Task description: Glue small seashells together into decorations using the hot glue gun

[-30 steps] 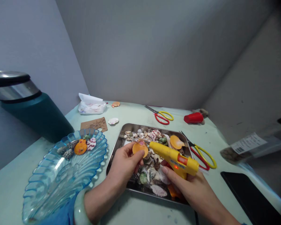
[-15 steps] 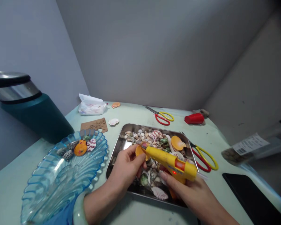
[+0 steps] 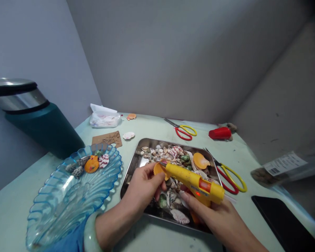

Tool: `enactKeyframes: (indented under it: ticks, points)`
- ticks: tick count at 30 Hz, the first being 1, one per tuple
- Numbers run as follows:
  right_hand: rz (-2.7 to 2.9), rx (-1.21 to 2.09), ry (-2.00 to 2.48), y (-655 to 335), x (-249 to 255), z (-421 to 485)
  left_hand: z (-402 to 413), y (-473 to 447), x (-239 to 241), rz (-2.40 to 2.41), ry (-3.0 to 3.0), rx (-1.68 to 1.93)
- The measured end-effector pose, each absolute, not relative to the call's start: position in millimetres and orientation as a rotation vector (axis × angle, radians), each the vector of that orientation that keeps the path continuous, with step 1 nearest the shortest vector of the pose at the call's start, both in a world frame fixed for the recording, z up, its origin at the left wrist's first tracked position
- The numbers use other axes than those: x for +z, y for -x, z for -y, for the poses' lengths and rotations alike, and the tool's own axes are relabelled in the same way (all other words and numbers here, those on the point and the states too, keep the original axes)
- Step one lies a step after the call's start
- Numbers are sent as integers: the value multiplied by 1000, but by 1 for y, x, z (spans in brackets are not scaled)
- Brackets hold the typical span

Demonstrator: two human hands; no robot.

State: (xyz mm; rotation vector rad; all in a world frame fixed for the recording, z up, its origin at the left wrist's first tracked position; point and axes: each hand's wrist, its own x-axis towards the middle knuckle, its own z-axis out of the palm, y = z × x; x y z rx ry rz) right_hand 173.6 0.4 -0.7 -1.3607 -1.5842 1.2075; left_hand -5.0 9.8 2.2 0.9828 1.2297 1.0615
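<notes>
My left hand pinches an orange scallop shell above a metal tray filled with several mixed seashells. My right hand grips a yellow hot glue gun with a red light lit on its side. The gun's nozzle touches the upper edge of the orange shell. Both hands hover over the tray's near half.
A blue glass shell-shaped dish at the left holds several shells. Two pairs of red-and-yellow scissors, a red cap, a brown card, a tissue pack, a teal bin and a black mat surround the tray.
The glue gun has moved left, its nozzle now meeting the orange shell. My left hand has tilted the shell toward the nozzle.
</notes>
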Motion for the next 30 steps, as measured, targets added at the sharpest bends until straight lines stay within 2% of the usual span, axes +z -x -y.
enactKeyframes:
  ticks: [11,17,30]
  points:
    - [1614,1216,1346,-173,-1,0,-9,5,1,-1204,-955,1020]
    - [1649,1049,1427,-176,-2,0,-11,5,1,-1210,-933,1042]
    - [1567,1194,1332,-169,3,0,-10,5,1,-1255,-978,1010]
